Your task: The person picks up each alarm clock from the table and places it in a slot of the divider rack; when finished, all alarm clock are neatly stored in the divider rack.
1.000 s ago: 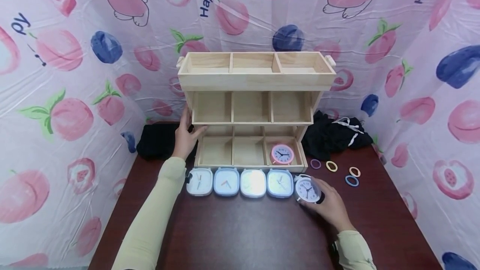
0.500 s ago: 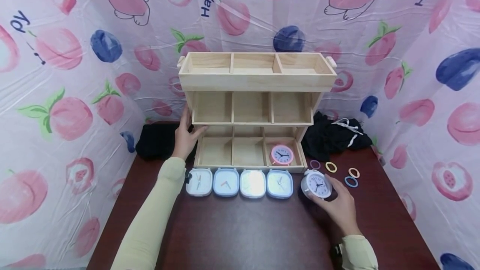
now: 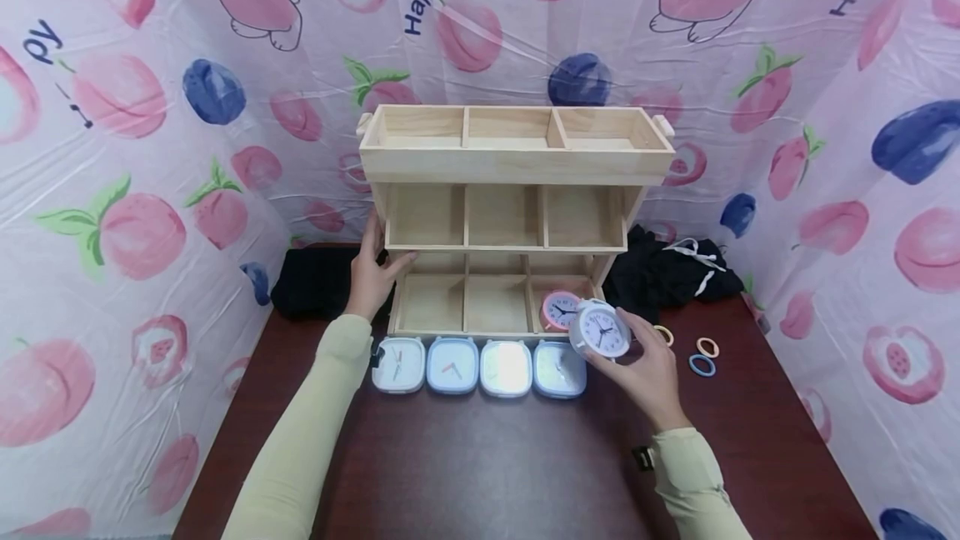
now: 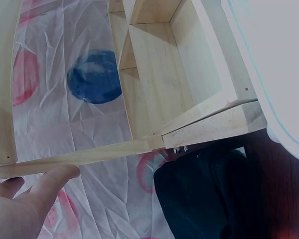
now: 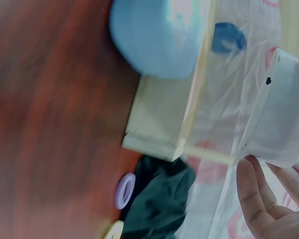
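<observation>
While my right grip (image 3: pixel 645 367) is clamped on the white alarm clock (image 3: pixel 600 332), thumb below and fingers round the rim, its dial is left uncovered and tips up toward me. Probably a rim hold so the face can be read and nothing presses the glass.

Position: clock off the bench (image 3: pixel 487 465), in front of the right-hand section of the bottom tier (image 3: pixel 497 305), partly hiding the pink clock (image 3: pixel 559 310) that sits there. From the head view I cannot tell whether the two touch; I judge a gap.

Left grip (image 3: pixel 367 283): spread, not clamped. Fingers lie along the left side of the wooden organizer (image 3: pixel 517 165), thumb against its slanted strut (image 4: pixel 102 152) under the middle tier (image 3: pixel 504 217). Likely a brace, since the stepped tiers lean out on struts and a knock could shift them.

Four square clocks (image 3: pixel 452 365) lie face up in one row just before the organizer, presumably for easy reach and reading. Rings (image 3: pixel 702 365) lie off to the right, a purple ring (image 5: pixel 125 191) near black cloth (image 3: pixel 675 277); both seem set aside, out of the way.
</observation>
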Demonstrator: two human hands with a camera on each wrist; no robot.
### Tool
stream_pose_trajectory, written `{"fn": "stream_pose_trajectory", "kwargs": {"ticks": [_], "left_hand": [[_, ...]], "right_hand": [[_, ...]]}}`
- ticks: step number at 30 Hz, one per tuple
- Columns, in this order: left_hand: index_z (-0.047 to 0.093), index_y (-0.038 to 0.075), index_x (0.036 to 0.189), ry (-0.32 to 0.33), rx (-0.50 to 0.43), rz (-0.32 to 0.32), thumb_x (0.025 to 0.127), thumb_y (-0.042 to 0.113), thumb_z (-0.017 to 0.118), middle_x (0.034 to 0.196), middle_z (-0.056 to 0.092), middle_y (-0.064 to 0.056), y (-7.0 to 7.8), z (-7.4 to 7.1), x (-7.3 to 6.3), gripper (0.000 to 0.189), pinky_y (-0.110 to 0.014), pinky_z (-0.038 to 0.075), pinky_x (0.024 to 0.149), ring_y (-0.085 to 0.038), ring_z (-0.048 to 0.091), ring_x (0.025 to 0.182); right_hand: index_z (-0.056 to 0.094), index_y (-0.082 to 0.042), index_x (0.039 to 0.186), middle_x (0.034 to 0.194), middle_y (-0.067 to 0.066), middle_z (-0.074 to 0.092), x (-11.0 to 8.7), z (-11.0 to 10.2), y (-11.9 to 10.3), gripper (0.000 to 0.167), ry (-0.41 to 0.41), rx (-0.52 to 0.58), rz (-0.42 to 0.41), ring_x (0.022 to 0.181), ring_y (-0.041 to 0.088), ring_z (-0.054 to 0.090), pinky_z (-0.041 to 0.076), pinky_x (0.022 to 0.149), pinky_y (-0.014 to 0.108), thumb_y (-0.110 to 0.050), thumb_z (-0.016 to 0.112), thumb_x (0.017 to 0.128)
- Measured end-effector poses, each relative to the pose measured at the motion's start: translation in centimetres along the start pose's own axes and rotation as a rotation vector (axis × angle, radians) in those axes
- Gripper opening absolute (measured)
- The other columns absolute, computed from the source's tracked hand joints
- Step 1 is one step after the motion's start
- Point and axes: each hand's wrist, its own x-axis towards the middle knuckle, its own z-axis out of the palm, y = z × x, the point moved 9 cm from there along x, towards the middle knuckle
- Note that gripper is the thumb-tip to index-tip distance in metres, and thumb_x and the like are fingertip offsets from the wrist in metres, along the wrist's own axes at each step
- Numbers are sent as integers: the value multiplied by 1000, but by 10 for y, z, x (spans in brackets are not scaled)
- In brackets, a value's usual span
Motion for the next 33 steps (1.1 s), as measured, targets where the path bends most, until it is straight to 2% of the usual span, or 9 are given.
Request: {"fn": "stream_pose_trajectory", "kwargs": {"ticks": [4, 8, 10, 13, 18, 24, 26, 30, 33], "left_hand": [[14, 44, 171, 2, -1, 0, 98, 24, 80, 176, 32, -5, 0, 0, 0, 101, -60, 43, 122, -34, 39, 159], [13, 43, 171, 4, -6, 0, 98, 23, 81, 176, 31, -4, -1, 0, 0, 102, -60, 43, 122, -33, 39, 159], [13, 42, 172, 5, -5, 1, 97, 23, 81, 176, 31, -3, -1, 1, 0, 103, -60, 44, 121, -33, 39, 159], [13, 40, 172, 3, -10, 7, 97, 22, 81, 176, 32, -6, -2, 1, 0, 103, -62, 43, 121, -35, 39, 159], [15, 39, 172, 4, -16, 18, 97, 21, 81, 175, 32, -10, -2, 1, 1, 102, -65, 43, 120, -37, 39, 159], [14, 39, 172, 11, -11, 25, 97, 21, 81, 175, 33, -8, -2, 0, 0, 103, -63, 44, 120, -37, 40, 158], [14, 39, 172, 13, -12, 25, 97, 21, 81, 175, 34, -8, -2, 0, 0, 103, -62, 44, 120, -36, 41, 158], [15, 41, 172, 16, -9, 28, 96, 21, 82, 174, 34, -8, -1, -1, -1, 103, -61, 45, 120, -36, 41, 157], [15, 42, 171, 14, -6, 28, 97, 23, 82, 174, 35, -7, -1, 0, 0, 102, -61, 45, 120, -36, 41, 157]], "right_hand": [[65, -5, 145, 144, 18, 67, 12, 14, -18, 86, -7, 34, -30, 128, 35, 60, 45, 101, 36, -26, 102, 69], [66, -5, 144, 145, 19, 66, 22, 29, -34, 87, -18, 42, -47, 120, 37, 60, 48, 94, 49, -26, 101, 68], [67, -6, 143, 144, 19, 67, 27, 39, -42, 86, -32, 48, -59, 118, 37, 61, 48, 92, 49, -26, 102, 67], [67, -7, 142, 142, 17, 68, 34, 57, -53, 84, -73, 62, -81, 121, 37, 62, 47, 97, 46, -27, 102, 67], [67, -10, 142, 137, 13, 71, 43, 88, -64, 84, -160, 42, -71, 121, 34, 61, 50, 97, 48, -34, 100, 69], [70, -8, 136, 134, 15, 74, 52, 113, -74, 79, -193, 22, -91, 123, 36, 66, 46, 110, 55, -37, 100, 69], [71, -7, 131, 129, 16, 75, 54, 119, -76, 75, -203, 32, -97, 119, 36, 68, 48, 108, 54, -36, 101, 68], [73, -6, 121, 117, 16, 77, 59, 133, -75, 67, -237, 26, -75, 109, 35, 69, 55, 95, 50, -35, 102, 67], [72, -9, 113, 114, 13, 76, 62, 145, -72, 61, -274, -9, -44, 108, 34, 68, 55, 95, 49, -38, 101, 67]]}}
